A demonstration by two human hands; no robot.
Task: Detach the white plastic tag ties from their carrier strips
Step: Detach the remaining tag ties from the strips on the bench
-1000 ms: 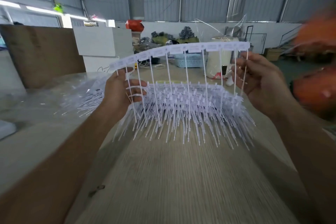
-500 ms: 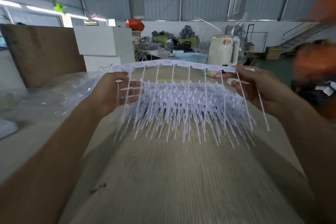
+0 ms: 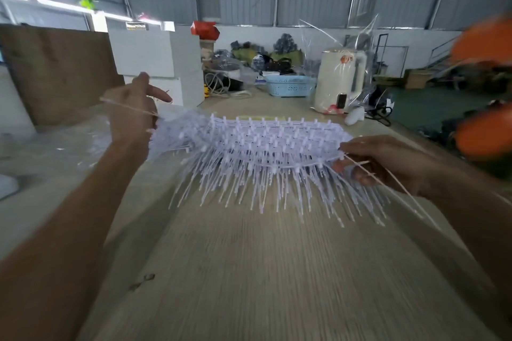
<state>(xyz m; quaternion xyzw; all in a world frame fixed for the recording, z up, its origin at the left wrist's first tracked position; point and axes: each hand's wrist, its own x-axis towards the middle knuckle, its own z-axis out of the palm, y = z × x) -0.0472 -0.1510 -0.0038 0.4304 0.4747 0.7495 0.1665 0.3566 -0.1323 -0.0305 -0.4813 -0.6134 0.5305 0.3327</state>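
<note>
Ties [image 3: 266, 163] in a bristly white mass lie on the desk [image 3: 277, 271] between both hands; left hand [image 3: 133, 116] pinches a thin strip, right hand [image 3: 388, 166] grips strands at the mass's edge. They look light, springy, tangle-prone; better gripped near the heads

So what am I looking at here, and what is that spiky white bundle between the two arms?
No machine here: these are a person's two bare hands, filmed by a wide-angle camera worn on the head, looking forward and down. The bundle is white plastic tag ties still joined in rows on carrier strips, held above a wooden table. The left hand pinches a thin white strip at one end; the right hand grips the other end. Behind stand a cream kettle and a blue basket.
</note>
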